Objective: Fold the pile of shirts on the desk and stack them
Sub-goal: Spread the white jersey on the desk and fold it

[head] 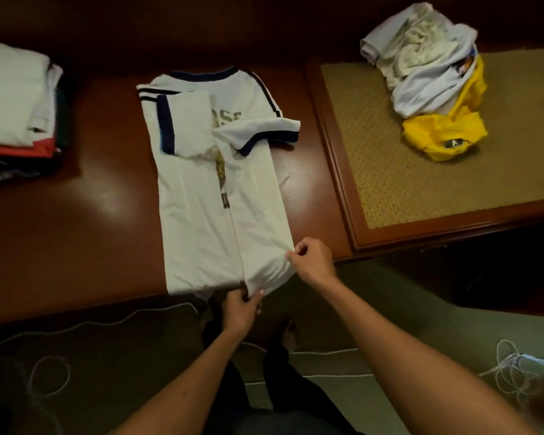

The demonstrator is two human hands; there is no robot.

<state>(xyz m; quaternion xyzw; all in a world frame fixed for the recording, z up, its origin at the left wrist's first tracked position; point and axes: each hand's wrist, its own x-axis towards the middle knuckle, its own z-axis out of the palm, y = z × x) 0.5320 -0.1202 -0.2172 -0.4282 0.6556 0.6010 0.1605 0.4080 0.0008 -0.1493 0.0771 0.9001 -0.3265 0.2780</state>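
Already well into its fold, the white shirt (220, 196) lies flat and lengthwise on the dark wooden table (76, 221), collar toward the far side and hem hanging just over the near edge; both long sides and both navy-trimmed sleeves are turned in over the middle, so it forms a narrow strip. From the head view, the only one given, the left hand (241, 310) pinches the hem near its middle, fingers curled round the cloth, and the right hand (313, 262) grips the near right corner of the same hem between thumb and fingertips. A stack of folded shirts (19, 111) sits at the left end of the table, well apart from the strip, and a loose pile of unfolded shirts (431, 76), white ones over a yellow one, rests on a woven mat (405, 183) to the right. My judgement is that the step in hand is the crosswise fold: the next move calls for lifting the hem evenly with both hands and carrying it up toward the collar, keeping the turned-in sides from slipping open, then moving the packet onto the stack at left. Several shirts remain in the pile, so the task is partway done.
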